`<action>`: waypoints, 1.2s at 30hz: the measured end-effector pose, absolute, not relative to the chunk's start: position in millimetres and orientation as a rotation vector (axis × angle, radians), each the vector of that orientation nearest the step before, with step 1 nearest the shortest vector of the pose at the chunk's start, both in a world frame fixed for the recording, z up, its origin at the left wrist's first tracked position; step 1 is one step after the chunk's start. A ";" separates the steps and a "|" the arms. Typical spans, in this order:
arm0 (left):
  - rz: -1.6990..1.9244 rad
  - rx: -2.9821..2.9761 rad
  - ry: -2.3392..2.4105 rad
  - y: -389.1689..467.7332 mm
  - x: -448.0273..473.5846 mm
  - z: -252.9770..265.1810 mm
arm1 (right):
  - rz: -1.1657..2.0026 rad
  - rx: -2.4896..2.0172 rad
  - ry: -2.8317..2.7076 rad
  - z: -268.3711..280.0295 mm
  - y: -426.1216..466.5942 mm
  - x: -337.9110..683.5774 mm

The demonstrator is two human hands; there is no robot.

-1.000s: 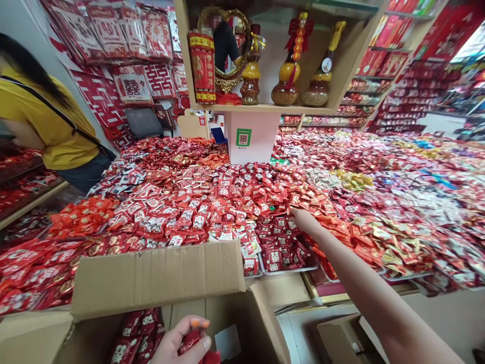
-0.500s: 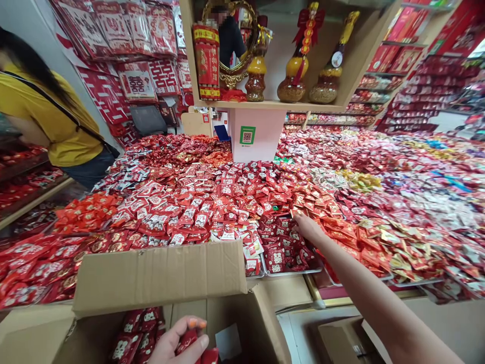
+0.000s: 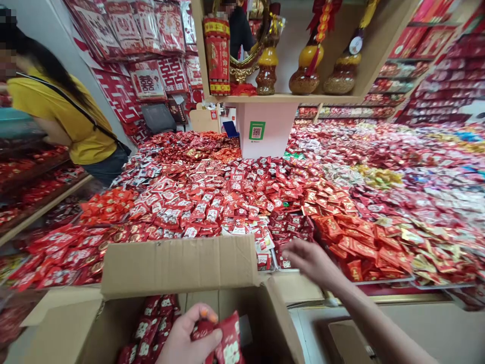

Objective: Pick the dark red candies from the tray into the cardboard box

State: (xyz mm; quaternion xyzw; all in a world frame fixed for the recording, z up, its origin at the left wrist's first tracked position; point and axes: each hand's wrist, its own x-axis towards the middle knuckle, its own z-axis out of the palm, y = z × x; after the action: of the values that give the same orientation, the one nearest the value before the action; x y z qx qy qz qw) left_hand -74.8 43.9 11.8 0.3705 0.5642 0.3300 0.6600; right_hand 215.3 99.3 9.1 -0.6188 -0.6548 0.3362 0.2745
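My left hand (image 3: 187, 333) is closed around a few small red candy packets (image 3: 230, 339) with pale printed characters, held above the open cardboard box (image 3: 178, 265). More dark red packets (image 3: 151, 326) lie inside that box on its left side. My right hand (image 3: 312, 260) hovers at the front edge of a metal tray of dark red packets (image 3: 291, 226). Its fingers stretch out to the left, and I see nothing held in them. It hides part of the tray's front.
Heaps of wrapped sweets (image 3: 257, 182) cover the broad counter. A wooden shelf unit (image 3: 280, 98) with gourd-shaped bottles (image 3: 268, 71) stands above it on a white pillar (image 3: 271, 134). At the left is a person in a yellow top (image 3: 79, 121). Another carton (image 3: 352, 341) sits low at the right.
My right hand has drawn back from the tray's middle to its front edge. My left hand has risen and moved right, bringing its packets into fuller view. The camera view has shifted slightly.
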 end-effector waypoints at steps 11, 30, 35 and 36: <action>0.965 0.756 1.169 42.4 -57.2 25.1 | 1.725 -1.033 -0.961 2.4 30.1 104.3; 0.762 0.918 1.010 47.4 -47.4 12.2 | 1.447 -1.076 -1.021 -9.6 27.1 98.1; 0.763 0.851 1.062 46.6 -45.1 20.0 | 1.293 -1.104 -1.213 -11.7 25.4 106.8; 0.787 0.815 1.089 46.4 -46.2 20.5 | 1.172 -1.105 -1.318 -12.6 25.6 110.2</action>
State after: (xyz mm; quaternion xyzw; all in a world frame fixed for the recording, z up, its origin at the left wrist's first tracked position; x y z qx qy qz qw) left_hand -46.2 46.4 20.5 0.3666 0.4903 0.3544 0.7068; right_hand 110.2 25.6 -12.6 -0.4580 -0.5462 0.4859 0.5058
